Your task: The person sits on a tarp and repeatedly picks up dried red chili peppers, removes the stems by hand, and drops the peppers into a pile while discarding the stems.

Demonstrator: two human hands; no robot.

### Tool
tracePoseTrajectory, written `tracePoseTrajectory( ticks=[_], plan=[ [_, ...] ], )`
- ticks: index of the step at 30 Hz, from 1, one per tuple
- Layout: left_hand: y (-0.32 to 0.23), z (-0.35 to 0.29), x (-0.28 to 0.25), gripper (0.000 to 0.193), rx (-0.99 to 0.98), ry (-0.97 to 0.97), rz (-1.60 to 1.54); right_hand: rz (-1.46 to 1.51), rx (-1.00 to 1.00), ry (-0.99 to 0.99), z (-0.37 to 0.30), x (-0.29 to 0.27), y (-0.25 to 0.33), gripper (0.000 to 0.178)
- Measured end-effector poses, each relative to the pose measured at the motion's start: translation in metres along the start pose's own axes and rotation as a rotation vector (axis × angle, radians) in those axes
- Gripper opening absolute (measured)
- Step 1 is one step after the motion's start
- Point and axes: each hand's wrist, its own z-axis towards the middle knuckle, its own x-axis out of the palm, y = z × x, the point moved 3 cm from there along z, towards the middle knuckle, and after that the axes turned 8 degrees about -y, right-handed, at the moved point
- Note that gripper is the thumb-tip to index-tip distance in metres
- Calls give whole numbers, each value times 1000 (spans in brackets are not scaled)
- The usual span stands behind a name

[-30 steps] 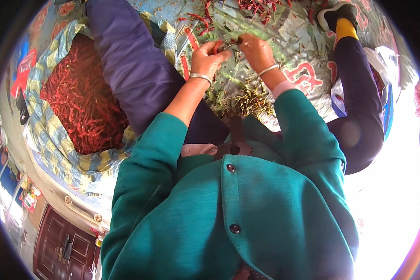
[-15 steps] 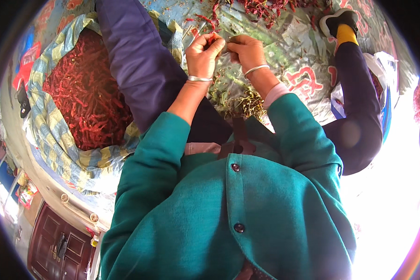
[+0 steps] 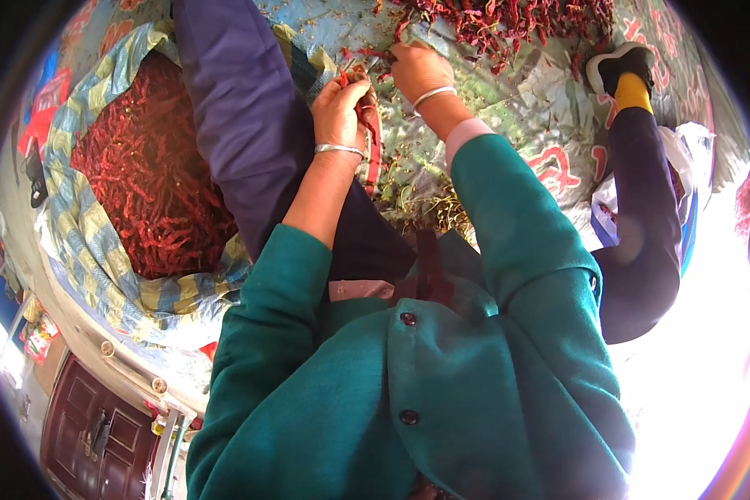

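Note:
My left hand (image 3: 340,107), a silver bangle on its wrist, is closed around a few dried red chillies (image 3: 360,92) just beside my dark blue trouser leg (image 3: 242,108). My right hand (image 3: 418,71), also bangled, reaches forward to the edge of a heap of dried red chillies (image 3: 508,25) on a printed plastic sheet (image 3: 525,108); its fingers curl down on a chilli there. Both green sleeves come up from the lower edge. Green stems (image 3: 442,208) lie scattered on the sheet near my lap.
A large open woven sack (image 3: 83,242), striped blue and yellow, full of red chillies (image 3: 142,167), stands at my left. My other leg, with yellow sock and dark shoe (image 3: 621,67), stretches out at the right. A dark wooden door (image 3: 92,433) shows at lower left.
Both hands have moved forward, away from my lap; the right hand has reached out to the chilli heap and the left now holds chillies beside my leg.

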Motion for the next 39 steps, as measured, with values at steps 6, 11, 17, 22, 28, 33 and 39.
tracePoseTrajectory(
  ticks=[6,11,17,22,28,33,39],
  plan=[
    [13,3,3,10,58,-86,199,393,-51,-8,-37,-29,-14,19],
    [11,1,0,9,75,-184,118,183,-86,-94,-9,-20,-5,20],
    [13,3,-12,6,28,-306,81,-5,-196,-4,-3,-2,3,17],
    [23,6,-18,8,-9,-269,62,48,-146,-52,-7,10,-14,21],
    [29,5,-8,14,-62,-136,29,505,53,26,-24,-8,-28,18],
    [30,-1,4,17,-12,-76,65,846,-56,198,-64,-21,3,17],
    [20,9,-16,10,67,-249,36,136,-43,-186,13,-18,7,32]
  ],
)
